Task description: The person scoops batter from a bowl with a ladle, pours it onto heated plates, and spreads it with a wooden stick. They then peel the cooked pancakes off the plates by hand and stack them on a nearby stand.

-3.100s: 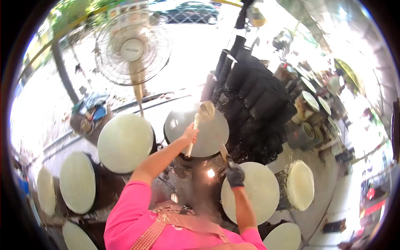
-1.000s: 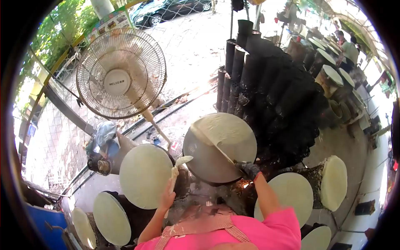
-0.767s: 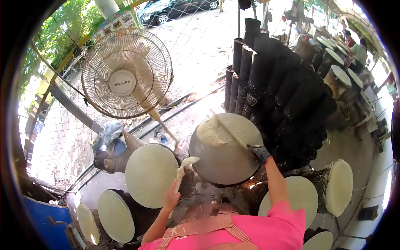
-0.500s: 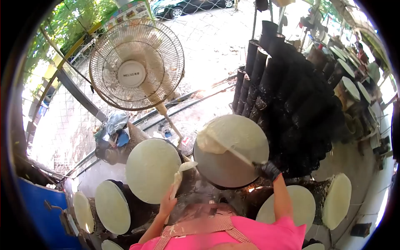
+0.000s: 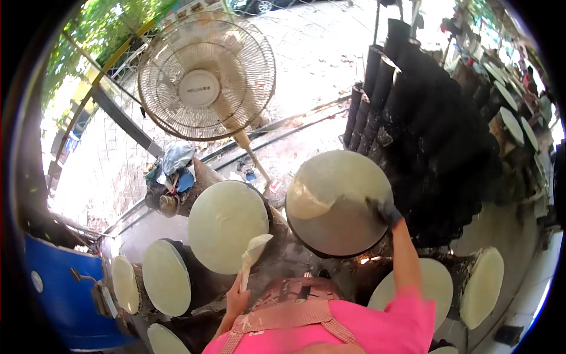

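In the head view a round griddle (image 5: 339, 230) stands ahead of me, right of centre. Pale batter (image 5: 345, 168) covers its far half, and its near part shows dark. My right hand (image 5: 386, 213), in a black glove, is at the griddle's right edge, closed on a batter spreader that is nearly lost in the blur. Low and left of centre, my left hand (image 5: 237, 300) grips the handle of a batter-coated ladle (image 5: 255, 251). The ladle points up, in front of the near right edge of another round griddle (image 5: 227, 227), which is fully coated with pale batter.
More coated griddles (image 5: 167, 277) stand on both sides of me. A large fan (image 5: 206, 76) rises beyond them. Black cylinders, apparently coal briquettes (image 5: 430, 135), are stacked at the right. A blue barrel (image 5: 65, 295) is at the left, and a plastic bag (image 5: 177, 158) lies on a cylinder.
My right hand has swept the spreader round to the far right of the griddle, and the batter now covers more of its right side. The ladle has turned more upright. The view has shifted.
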Demonstrator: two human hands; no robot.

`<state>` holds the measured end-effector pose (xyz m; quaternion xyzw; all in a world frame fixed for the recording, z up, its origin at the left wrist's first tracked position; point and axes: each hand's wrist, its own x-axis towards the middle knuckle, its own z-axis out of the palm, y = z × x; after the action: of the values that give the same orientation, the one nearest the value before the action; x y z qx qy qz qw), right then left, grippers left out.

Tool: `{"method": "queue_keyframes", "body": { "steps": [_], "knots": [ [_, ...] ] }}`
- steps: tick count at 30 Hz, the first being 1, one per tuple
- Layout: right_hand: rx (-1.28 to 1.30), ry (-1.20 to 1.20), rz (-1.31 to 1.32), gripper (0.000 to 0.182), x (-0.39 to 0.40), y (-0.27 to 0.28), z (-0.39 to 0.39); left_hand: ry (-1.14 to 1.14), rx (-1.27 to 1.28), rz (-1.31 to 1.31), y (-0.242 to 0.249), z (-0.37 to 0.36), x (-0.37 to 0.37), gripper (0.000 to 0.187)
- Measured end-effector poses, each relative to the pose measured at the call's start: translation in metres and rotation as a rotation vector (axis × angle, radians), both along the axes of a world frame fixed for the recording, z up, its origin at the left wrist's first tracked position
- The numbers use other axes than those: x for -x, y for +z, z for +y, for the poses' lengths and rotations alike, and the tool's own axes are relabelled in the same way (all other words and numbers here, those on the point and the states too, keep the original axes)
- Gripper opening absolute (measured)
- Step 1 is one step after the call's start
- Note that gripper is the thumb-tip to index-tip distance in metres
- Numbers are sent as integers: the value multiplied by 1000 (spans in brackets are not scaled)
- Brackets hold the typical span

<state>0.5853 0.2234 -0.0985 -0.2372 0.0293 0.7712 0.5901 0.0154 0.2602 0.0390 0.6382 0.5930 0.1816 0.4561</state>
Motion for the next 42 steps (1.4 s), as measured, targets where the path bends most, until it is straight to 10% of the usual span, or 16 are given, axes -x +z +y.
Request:
{"method": "queue_keyframes", "body": {
  "steps": [1, 2, 3, 7, 14, 15, 18, 27, 28, 31, 34, 36, 39, 42],
  "knots": [
    [37, -104, -869, 36, 8, 34, 23, 18, 17, -34, -10, -2, 6, 62],
    [334, 200, -1164, 32, 40, 133, 36, 38, 37, -63, -20, -5, 13, 62],
    [191, 344, -1355, 27, 36, 106, 45, 48, 51, -61, -22, -6, 19, 62],
    [222, 304, -908, 23, 37, 67, -17, 110, 157, -13, -15, -11, 23, 61],
    [-78, 276, -1506, 29, 16, 66, 3, 146, 90, -51, -3, -29, 32, 61],
    [407, 381, -1180, 31, 35, 103, 37, 132, 32, -69, -5, -31, 32, 60],
    [-189, 359, -1623, 29, 35, 88, 44, 90, 5, -67, -6, -30, 53, 59],
    [672, 267, -1314, 35, 158, 97, -330, -191, 25, -93, 5, 17, 118, 58],
    [633, 276, -1496, 34, 195, 83, -349, -226, -13, -104, -5, 22, 129, 59],
    [249, 287, -3169, 30, 308, -9, -280, -205, 160, -159, -1, 31, 152, 61],
    [594, -267, -2260, 29, 380, -93, -149, -163, 362, -317, 28, 28, 155, 68],
    [742, -228, -2129, 30, 429, 23, -56, -119, 397, -343, 36, 23, 163, 66],
    [750, 28, -2349, 32, 430, 66, -89, -119, 392, -380, 40, 18, 181, 66],
    [1177, 105, -1991, 27, 410, 67, -136, -64, 582, -529, 51, 14, 194, 67]
  ]
}}
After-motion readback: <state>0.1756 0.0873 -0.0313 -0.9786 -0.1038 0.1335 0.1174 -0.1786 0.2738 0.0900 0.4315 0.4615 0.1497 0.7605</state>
